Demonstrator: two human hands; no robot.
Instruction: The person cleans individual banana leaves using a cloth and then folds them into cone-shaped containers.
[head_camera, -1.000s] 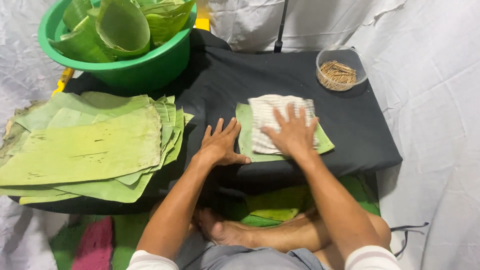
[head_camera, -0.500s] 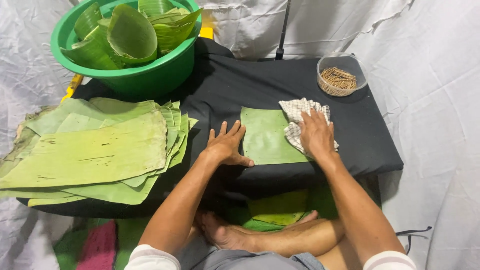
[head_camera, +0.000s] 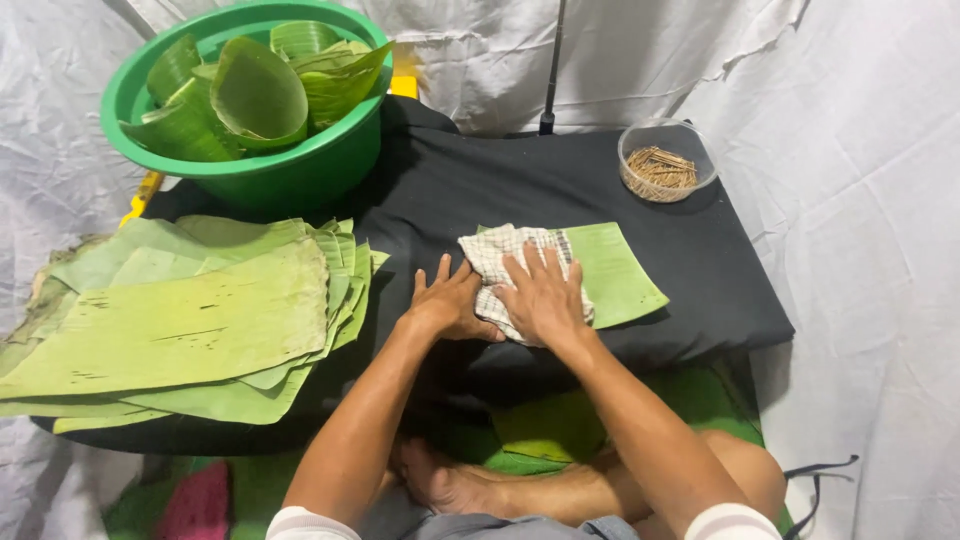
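Note:
A small rectangular piece of banana leaf (head_camera: 618, 272) lies on the black cloth-covered low table (head_camera: 500, 180). A white checked cloth (head_camera: 500, 255) covers the leaf's left part. My right hand (head_camera: 545, 295) presses flat on the cloth, fingers spread. Beside it, my left hand (head_camera: 448, 300) rests flat at the cloth's left edge, fingers touching the cloth.
A stack of large banana leaf sheets (head_camera: 170, 320) lies at the left. A green basin (head_camera: 270, 170) with curled leaf pieces stands at the back left. A clear round tub of small wooden sticks (head_camera: 662, 165) is at the back right. White sheeting surrounds the table.
My right hand slid the checked cloth from the leaf's right side across to its left side, baring the right part. My left hand stayed at the left edge.

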